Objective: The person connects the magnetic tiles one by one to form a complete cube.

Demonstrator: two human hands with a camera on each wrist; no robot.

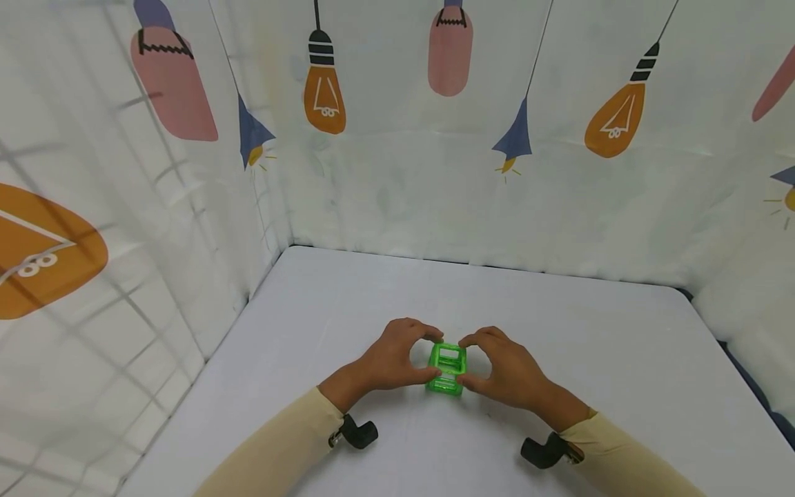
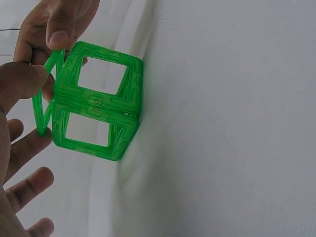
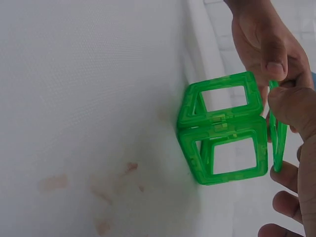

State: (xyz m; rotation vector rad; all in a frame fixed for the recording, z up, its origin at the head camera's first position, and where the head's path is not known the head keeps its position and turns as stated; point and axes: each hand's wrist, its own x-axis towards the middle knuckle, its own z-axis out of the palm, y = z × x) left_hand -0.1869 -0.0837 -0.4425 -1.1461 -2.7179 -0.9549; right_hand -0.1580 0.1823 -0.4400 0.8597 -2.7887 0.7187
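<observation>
A green see-through square magnetic tile (image 3: 280, 143) is held between both hands, just above a small box-like structure of matching green tiles (image 2: 96, 101) on the table. My left hand (image 1: 394, 355) pinches the tile at its left side, thumb near me and index finger on the far corner. On the opposite side, my right hand (image 1: 509, 366) pinches it the same way. The other fingers of both hands stay off the tile. In the wrist views, the tile stands a little apart from the structure at one end and slants towards it. The structure's faces are open frames with empty middles.
The white table (image 1: 348, 290) spreads around the hands. White cloth walls (image 1: 397, 186) with printed lamps and bulbs rise behind and at the sides. Black wrist mounts (image 1: 360, 433) sit on both light sleeves. Faint reddish marks (image 3: 101, 192) show on the tabletop.
</observation>
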